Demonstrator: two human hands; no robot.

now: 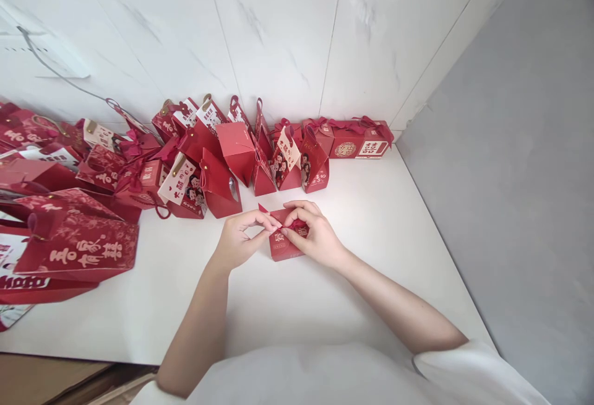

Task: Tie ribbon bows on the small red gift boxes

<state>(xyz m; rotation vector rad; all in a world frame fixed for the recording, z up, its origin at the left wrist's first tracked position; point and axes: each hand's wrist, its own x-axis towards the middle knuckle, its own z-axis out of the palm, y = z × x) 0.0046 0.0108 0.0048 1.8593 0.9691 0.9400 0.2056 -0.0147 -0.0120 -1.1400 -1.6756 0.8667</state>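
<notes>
A small red gift box (284, 250) with pale printed characters lies on the white table (366, 225) in front of me. Dark red ribbon (297, 224) shows on top of it, partly covered by my fingers. My left hand (244, 235) pinches at the box's upper left, thumb and forefinger together on what looks like a ribbon end. From the other side my right hand (315, 231) curls over the box, thumb and fingertips closed on the ribbon. Both sets of fingertips almost meet above the box. The exact shape of the ribbon between them is hidden.
Several red gift boxes (315, 166) with ribbon handles stand along the tiled wall (278, 33). More boxes and a large red gift bag (88, 238) crowd the left side. A grey panel (505, 145) borders the table on the right. A cable (60, 74) hangs at upper left.
</notes>
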